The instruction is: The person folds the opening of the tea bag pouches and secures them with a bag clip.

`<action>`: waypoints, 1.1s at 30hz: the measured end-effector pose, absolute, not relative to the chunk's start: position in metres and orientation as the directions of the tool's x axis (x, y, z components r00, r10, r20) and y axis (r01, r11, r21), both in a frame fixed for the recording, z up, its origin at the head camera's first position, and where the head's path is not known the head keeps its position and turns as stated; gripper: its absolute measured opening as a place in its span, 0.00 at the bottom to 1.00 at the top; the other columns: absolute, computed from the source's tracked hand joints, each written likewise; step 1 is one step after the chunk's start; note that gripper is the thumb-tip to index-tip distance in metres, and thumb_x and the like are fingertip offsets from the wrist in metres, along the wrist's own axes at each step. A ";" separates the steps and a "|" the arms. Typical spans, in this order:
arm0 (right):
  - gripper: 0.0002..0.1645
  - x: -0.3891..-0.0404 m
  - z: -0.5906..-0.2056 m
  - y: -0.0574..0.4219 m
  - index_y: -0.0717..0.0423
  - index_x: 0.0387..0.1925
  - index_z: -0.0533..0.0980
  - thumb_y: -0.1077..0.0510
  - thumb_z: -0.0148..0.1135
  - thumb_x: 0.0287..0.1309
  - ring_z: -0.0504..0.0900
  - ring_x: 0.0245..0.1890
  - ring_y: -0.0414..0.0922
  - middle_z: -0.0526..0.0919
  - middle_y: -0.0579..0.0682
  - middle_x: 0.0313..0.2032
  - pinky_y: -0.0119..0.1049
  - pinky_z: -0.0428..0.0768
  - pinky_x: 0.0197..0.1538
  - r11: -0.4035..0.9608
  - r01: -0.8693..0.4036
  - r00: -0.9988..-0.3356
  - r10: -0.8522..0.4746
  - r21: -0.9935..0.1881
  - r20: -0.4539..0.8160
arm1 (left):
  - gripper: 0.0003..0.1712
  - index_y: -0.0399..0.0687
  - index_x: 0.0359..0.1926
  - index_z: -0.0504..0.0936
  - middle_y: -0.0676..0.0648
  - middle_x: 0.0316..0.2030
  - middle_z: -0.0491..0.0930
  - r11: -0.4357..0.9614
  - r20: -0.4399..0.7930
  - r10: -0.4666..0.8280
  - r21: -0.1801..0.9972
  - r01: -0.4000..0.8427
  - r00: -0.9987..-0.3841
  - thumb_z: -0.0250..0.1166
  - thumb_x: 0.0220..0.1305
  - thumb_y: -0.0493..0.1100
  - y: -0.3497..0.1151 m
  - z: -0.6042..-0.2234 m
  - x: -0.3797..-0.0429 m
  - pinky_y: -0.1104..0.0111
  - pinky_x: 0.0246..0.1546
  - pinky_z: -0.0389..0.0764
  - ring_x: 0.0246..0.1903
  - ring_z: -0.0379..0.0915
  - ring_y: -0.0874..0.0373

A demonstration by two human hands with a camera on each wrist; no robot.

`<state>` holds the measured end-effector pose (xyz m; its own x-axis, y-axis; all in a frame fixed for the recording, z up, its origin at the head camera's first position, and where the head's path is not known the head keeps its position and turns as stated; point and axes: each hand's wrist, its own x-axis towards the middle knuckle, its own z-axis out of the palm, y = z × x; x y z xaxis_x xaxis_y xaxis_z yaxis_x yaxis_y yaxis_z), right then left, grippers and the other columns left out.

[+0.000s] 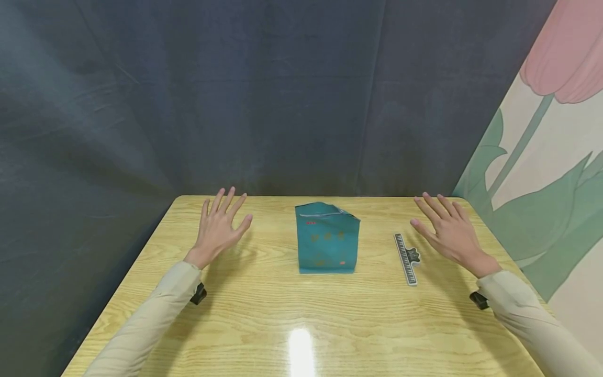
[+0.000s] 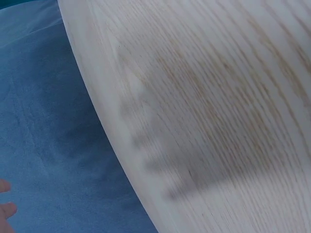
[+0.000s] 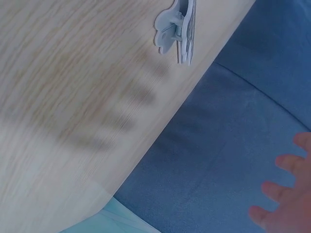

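Observation:
A teal pouch (image 1: 328,246) with a crumpled top edge stands upright near the middle of the table. To its right lies a long black-and-white bag clip (image 1: 406,261), which also shows at the top of the right wrist view. My left hand (image 1: 218,229) hovers over the table's left side with its fingers spread, holding nothing. On the other side my right hand (image 1: 449,233) hovers just right of the clip, fingers spread and touching nothing. Only fingertips (image 2: 7,209) of the left hand enter the left wrist view; the right fingers (image 3: 286,190) show at the lower right of theirs.
The wood-grain table (image 1: 264,324) ends at a dark blue curtain (image 1: 273,104) behind and on the left. A wall (image 1: 476,178) painted with a pink tulip borders the right side. Both wrists carry small black devices (image 1: 199,294).

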<state>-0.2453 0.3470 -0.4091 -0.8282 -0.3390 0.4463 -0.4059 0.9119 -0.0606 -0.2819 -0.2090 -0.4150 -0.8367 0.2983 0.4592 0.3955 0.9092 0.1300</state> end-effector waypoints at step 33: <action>0.39 -0.241 -0.402 0.327 0.53 0.74 0.61 0.40 0.55 0.70 0.63 0.66 0.66 0.63 0.63 0.70 0.65 0.60 0.63 0.874 -0.479 -0.772 -0.378 -0.077 0.511 | 0.36 0.52 0.73 0.67 0.39 0.71 0.61 0.871 0.480 0.291 0.226 0.437 -0.828 0.51 0.72 0.65 -0.201 -0.406 -0.281 0.39 0.64 0.57 0.71 0.52 0.38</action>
<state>-0.2407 0.3273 -0.4021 -0.7717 -0.3784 0.5111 -0.4794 0.8742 -0.0767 -0.2808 -0.2005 -0.4062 -0.8279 0.2909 0.4796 0.4369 0.8706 0.2261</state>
